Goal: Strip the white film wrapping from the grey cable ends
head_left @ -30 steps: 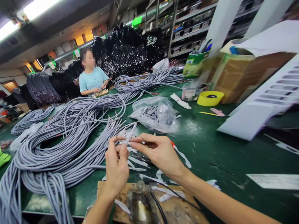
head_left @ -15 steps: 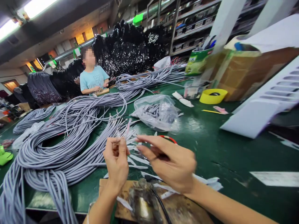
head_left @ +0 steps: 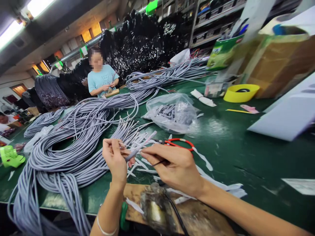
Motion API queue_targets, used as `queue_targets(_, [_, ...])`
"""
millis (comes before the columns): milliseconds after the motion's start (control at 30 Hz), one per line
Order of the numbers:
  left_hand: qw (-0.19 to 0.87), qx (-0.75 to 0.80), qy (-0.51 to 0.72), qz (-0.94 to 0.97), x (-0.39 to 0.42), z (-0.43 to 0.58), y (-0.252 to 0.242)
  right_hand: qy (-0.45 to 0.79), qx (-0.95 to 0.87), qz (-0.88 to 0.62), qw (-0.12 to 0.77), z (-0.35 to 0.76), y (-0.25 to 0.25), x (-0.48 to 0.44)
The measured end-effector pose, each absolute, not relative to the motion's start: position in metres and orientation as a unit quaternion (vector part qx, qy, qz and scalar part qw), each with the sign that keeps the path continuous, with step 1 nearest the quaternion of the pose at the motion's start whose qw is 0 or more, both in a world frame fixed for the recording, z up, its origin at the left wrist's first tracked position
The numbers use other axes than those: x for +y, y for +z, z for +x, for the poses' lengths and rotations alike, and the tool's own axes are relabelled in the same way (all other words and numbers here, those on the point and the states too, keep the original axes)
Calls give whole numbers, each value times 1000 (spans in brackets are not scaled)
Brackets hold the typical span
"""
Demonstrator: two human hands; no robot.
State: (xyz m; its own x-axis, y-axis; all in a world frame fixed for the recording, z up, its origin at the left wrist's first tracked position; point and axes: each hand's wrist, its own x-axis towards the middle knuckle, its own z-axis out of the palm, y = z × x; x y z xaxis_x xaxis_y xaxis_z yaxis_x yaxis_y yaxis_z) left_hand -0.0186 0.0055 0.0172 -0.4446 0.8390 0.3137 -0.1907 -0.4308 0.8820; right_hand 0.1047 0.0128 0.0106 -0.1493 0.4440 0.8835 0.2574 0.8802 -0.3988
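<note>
My left hand (head_left: 113,158) is closed in a pinch on the end of a grey cable (head_left: 140,146) that sticks up to the right. My right hand (head_left: 176,167) is closed too, its fingertips meeting the same cable end, with a thin dark wire or tool under its fingers. Both hands hover over the green table (head_left: 233,154) just above a worn wooden board (head_left: 197,218) carrying a soldering fixture (head_left: 154,209). Red-handled scissors (head_left: 180,142) lie right behind my right hand.
A big coil of grey cables (head_left: 73,144) fills the left of the table. A clear bag of parts (head_left: 173,113) lies behind the scissors. A yellow bowl (head_left: 240,92), cardboard boxes (head_left: 278,62) and white strips are at right. A person in a light blue shirt (head_left: 102,80) works across the table.
My right hand came back to the cable end after swinging away to the right. The camera tilted down and left; the scissors now show in full.
</note>
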Motion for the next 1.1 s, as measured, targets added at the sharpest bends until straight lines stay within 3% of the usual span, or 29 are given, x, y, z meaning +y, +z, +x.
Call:
queue_targets(200, [406, 406, 739, 352, 10, -21, 21, 117, -748, -230, 612, 106, 10, 14])
queue_targets(333, [483, 396, 617, 478, 9, -23, 20, 156, -743, -228, 610, 107, 8, 21])
queue_targets(500, [460, 367, 644, 489, 6, -25, 21, 253, -723, -303, 566, 108, 9, 35])
queue_targets(800, [472, 366, 651, 468, 2, -21, 23, 99, -652, -427, 619, 131, 14, 58])
queue_targets(867, [462, 378, 642, 481, 3, -21, 20, 137, -615, -425, 650, 138, 20, 56])
queue_targets(1100, [391, 418, 551, 608, 2, -15, 17, 342, -692, -256, 581, 134, 31, 36])
